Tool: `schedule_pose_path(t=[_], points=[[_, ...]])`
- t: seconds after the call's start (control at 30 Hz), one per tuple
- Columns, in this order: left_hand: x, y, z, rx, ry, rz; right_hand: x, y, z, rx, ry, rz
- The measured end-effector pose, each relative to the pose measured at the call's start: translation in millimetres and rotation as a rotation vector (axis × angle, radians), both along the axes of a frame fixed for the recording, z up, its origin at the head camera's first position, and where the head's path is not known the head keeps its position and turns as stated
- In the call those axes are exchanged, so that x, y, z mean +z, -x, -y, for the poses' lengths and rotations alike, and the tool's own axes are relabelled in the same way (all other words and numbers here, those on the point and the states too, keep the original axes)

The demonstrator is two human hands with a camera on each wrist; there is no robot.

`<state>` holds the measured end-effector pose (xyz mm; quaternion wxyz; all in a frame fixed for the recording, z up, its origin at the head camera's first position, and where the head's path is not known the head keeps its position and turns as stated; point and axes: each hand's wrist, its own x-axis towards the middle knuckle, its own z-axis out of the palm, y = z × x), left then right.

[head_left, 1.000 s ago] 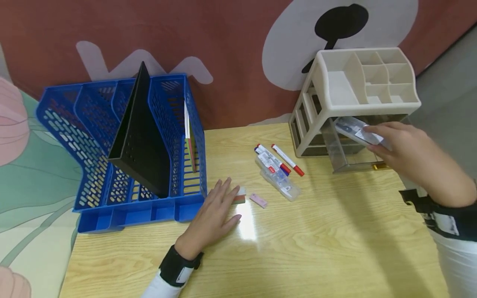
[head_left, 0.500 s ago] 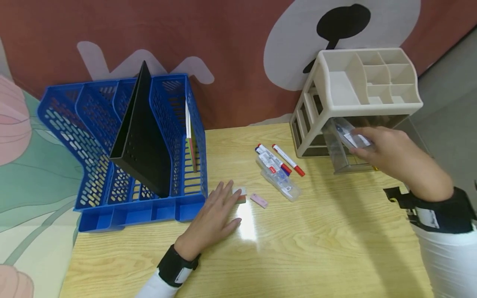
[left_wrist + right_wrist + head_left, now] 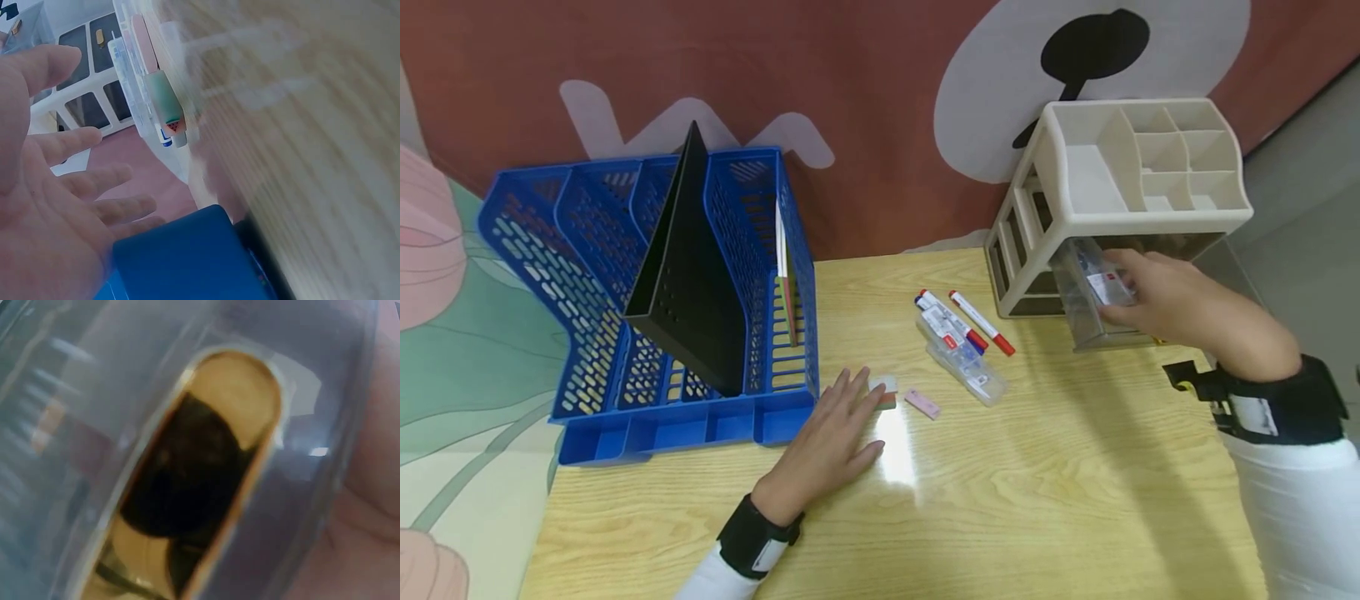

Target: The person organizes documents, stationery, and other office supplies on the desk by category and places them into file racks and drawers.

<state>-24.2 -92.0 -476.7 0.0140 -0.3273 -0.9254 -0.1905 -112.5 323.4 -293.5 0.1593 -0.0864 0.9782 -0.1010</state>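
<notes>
My right hand (image 3: pixel 1187 304) grips a clear plastic case (image 3: pixel 1107 287) with a white label, inside the pulled-out transparent drawer (image 3: pixel 1105 340) of a cream desktop organizer (image 3: pixel 1157 221). In the right wrist view the drawer's amber handle (image 3: pixel 240 387) is close and blurred; the case cannot be made out there. Fingers spread, my left hand (image 3: pixel 820 454) lies by the blue file rack (image 3: pixel 782 421). Near its fingertips is a small green-and-red eraser (image 3: pixel 886 402) with a watermelon-like end, seen in the left wrist view. A pink eraser (image 3: pixel 922 403) lies just right of it.
Between rack and organizer lie another clear case (image 3: pixel 973 375) and several markers, including a red-capped marker (image 3: pixel 981 322). A black folder (image 3: pixel 688 283) leans in the rack, and thin booklets (image 3: pixel 785 283) stand in its right slot. A patterned cloth (image 3: pixel 880 125) hangs behind.
My right hand has moved left and slightly back, carrying the clear case deeper into the open drawer. My left hand stays nearly still.
</notes>
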Motion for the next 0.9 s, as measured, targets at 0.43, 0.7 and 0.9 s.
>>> schedule_pose_path(t=[0.43,0.7,0.9], points=[[2.0,-1.5,2.5,-0.003,0.012,0.011,-2.6,7.4,9.2,0.017,-0.007,0.004],[3.1,-2.7,2.9,0.008,0.025,0.027,-2.3,4.7,10.2,0.027,0.001,-0.018],[1.0,-3.1,1.8,0.008,0.016,-0.013,7.7,-12.1,17.6,-0.049,-0.012,-0.02]])
